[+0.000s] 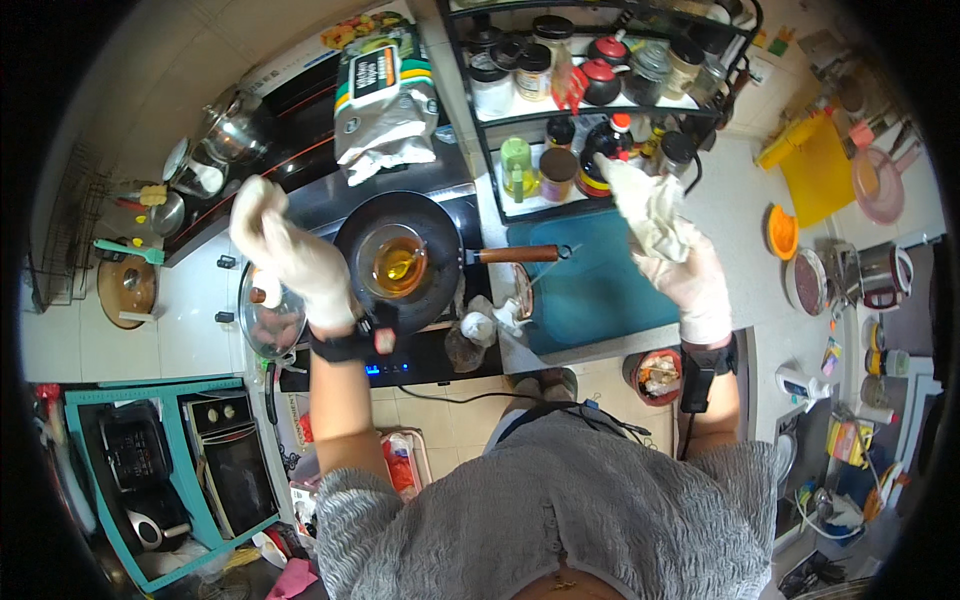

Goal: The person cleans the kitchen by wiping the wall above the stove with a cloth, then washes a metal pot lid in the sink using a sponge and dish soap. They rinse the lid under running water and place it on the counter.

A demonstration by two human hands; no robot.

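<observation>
My right hand (690, 277), in a white glove, grips a crumpled white wipe (651, 206) above a teal mat (585, 300). On the left, my other gloved hand, my left hand (289, 251), is raised over the stove and blurred; whether its fingers hold anything cannot be made out. Beside it a black frying pan (439, 225) rests on the cooktop, its wooden handle (517, 255) pointing right. Inside the pan stands a clear bowl (367, 259) of amber liquid with a spoon-like utensil in it. Below my left hand is a glass-lidded pan (274, 330).
A pack of kitchen wipes (386, 97) lies behind the frying pan. A black-framed rack (484, 142) with jars and bottles stands beyond the mat. A spray bottle (510, 311) is near the counter edge. A cut orange squash (782, 232) sits at right.
</observation>
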